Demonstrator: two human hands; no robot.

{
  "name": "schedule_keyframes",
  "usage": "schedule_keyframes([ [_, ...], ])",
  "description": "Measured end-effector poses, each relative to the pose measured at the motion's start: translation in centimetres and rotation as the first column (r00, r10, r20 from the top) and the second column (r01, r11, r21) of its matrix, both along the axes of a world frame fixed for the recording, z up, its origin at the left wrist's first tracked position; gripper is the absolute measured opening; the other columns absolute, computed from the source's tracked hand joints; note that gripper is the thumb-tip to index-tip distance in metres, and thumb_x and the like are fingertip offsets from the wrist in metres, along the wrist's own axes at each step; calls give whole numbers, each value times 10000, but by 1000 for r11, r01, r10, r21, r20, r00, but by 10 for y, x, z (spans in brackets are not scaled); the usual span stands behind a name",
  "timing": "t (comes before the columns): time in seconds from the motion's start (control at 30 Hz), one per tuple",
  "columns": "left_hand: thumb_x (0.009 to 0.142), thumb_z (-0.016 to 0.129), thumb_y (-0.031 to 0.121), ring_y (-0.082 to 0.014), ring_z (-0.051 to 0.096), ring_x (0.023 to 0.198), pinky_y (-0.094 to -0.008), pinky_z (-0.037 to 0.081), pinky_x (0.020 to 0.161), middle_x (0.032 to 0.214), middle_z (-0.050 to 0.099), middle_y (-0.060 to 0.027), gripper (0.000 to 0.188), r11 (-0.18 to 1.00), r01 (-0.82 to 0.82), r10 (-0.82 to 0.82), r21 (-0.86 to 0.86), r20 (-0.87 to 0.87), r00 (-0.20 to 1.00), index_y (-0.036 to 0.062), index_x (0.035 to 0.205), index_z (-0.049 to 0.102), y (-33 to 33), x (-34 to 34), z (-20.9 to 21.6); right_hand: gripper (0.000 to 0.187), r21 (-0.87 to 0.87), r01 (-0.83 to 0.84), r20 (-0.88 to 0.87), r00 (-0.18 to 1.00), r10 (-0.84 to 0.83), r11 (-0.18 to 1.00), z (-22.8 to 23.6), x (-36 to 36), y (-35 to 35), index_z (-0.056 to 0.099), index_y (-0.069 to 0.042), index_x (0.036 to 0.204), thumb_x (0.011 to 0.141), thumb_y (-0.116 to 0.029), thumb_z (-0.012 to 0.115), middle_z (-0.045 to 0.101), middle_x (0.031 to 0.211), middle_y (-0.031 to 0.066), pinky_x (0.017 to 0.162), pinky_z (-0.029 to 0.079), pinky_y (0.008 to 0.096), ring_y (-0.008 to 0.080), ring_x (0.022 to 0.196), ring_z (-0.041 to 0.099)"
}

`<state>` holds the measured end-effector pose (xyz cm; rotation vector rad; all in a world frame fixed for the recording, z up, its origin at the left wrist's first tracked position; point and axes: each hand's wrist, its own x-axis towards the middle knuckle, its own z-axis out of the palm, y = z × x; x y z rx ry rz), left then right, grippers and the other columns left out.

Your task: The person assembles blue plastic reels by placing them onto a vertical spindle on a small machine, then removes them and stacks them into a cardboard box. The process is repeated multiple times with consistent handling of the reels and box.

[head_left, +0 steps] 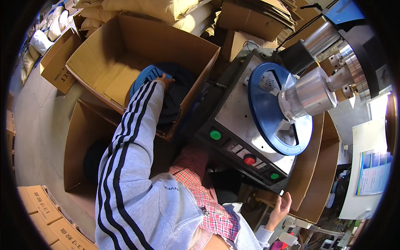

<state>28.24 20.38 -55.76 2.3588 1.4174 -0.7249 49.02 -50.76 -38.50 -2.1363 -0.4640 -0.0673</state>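
My left arm reaches into a large cardboard box (93, 58), and my left hand (166, 80) is on a blue plastic reel disc (143, 77) lying inside. Its visible fingers look spread over the disc, part of which is in dark shadow. Low at the right, my right hand (280, 210) is beside the front corner of a bench machine (233, 118), fingers apart and palm bare. A small white wrap (281, 193) covers one fingertip. On the machine, another blue reel disc (260, 121) sits tilted in view under a shiny metal cylinder head (308, 98).
The machine's front panel has green buttons (215, 135) and a red button (249, 159). A second open box (77, 146) stands below the first. Stacked cartons (46, 206) are at lower left, filled sacks (146, 9) behind. Another cardboard box (318, 179) stands right of the machine.
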Motion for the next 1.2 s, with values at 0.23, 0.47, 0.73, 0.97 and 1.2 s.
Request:
schedule_keyframes([
  [0.23,619,879,66,-491,358,1404,-550,465,1059,1624,150,-204,1089,998,13,-19,68,79,997,436,1501,358,-7,-8,32,434,4,-54,-36,998,54,999,-2,-7,27,564,-48,1354,953,-135,704,634,913,-7,676,422,206,48,755,524],
  [0.47,586,857,141,-509,464,1276,-549,518,974,1555,263,-172,978,911,-66,-17,407,197,980,349,1441,430,-15,-59,197,423,74,-155,-43,986,158,985,-9,-1,25,544,-32,1362,956,-54,663,637,936,27,727,466,213,64,802,572],
  [0.73,685,819,194,-457,408,1357,-523,402,1098,1499,411,-204,873,605,11,-474,796,349,808,216,1474,445,-89,-113,319,407,300,-321,100,947,305,898,53,4,7,547,7,1349,949,-13,624,557,1362,96,936,503,292,143,1003,636],
  [0.97,916,704,148,-359,528,1313,-493,498,1043,1457,453,-237,763,964,-81,208,-252,911,-355,28,1543,286,-65,-312,270,346,85,-33,295,955,6,996,131,165,-78,666,-17,1195,886,-159,731,722,1116,98,729,556,292,145,852,693],
  [1.2,871,733,121,-374,531,1305,-496,513,1026,1440,461,-238,831,903,-41,419,-427,898,-135,33,1547,259,-226,-138,228,795,-811,-236,-203,972,121,535,-1,303,-117,519,-92,1388,685,-148,884,628,1268,194,919,539,454,375,1165,613],
])
